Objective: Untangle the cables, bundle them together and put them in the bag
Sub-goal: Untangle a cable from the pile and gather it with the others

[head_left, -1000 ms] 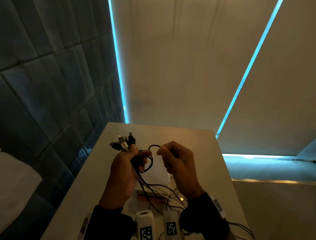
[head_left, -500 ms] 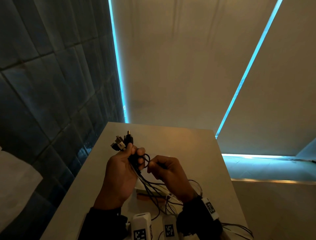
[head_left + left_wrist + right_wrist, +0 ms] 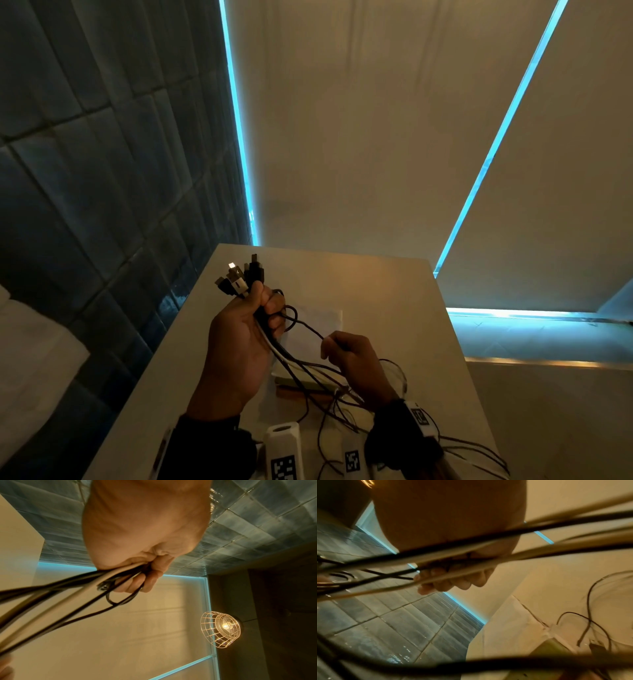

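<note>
My left hand [image 3: 263,308] grips a bundle of black and white cables [image 3: 274,346] upright above the table, their plugs [image 3: 239,274] fanned out above the fist. In the left wrist view the left hand [image 3: 145,577] has its fingers curled round the cables [image 3: 72,588], with a small black loop below them. My right hand [image 3: 334,346] pinches one thin black cable [image 3: 308,325] that runs from that loop. The right hand [image 3: 447,578] shows curled fingers behind blurred strands. Loose cable ends [image 3: 472,452] trail over the table's near right. A white bag [image 3: 315,329] lies flat under the hands.
The beige table [image 3: 394,308] has its left edge beside a dark tiled wall [image 3: 85,171]. A flat greenish and brown object [image 3: 298,387] lies under the cables. A caged lamp [image 3: 223,627] glows in the left wrist view. Two white tagged wrist mounts [image 3: 284,452] sit at the near edge.
My right hand has moved down and to the right, away from the left fist, drawing the thin black cable out. The black loop beside the left hand has shrunk. The left hand rose slightly.
</note>
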The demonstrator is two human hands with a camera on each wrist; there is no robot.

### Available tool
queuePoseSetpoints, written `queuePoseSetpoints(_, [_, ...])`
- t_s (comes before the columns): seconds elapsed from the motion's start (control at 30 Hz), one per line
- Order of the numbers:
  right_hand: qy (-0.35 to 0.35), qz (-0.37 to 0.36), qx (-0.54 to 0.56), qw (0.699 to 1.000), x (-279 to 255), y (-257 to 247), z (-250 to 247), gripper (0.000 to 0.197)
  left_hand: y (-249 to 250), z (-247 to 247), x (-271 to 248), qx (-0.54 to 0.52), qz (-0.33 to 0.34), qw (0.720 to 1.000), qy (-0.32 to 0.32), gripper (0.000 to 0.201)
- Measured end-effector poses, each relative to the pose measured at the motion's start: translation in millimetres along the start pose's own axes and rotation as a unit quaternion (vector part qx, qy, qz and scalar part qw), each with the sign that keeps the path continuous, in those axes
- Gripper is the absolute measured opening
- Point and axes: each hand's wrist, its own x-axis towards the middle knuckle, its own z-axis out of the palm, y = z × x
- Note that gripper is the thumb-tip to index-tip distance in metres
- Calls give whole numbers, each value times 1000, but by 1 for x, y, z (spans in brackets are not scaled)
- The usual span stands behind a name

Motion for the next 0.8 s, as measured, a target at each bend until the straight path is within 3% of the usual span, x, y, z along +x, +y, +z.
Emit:
queuePoseSetpoints(0.23, [63, 88, -32, 994, 1, 41, -5, 36, 5, -2, 1, -9, 5, 1000, -8, 22])
queuePoseSetpoints(0.4, [105, 132, -45, 985, 1, 51, -9, 35, 4, -3, 2, 52, -9, 999, 7, 32])
queuePoseSetpoints(0.6, [186, 73, 52, 978, 13, -4, -11, 25, 1, -3, 6, 118, -34, 992, 30, 41])
queuePoseSetpoints(0.8, [78, -37, 90, 992, 0, -88, 3, 29, -7, 3, 9, 153, -7, 987, 42, 36])
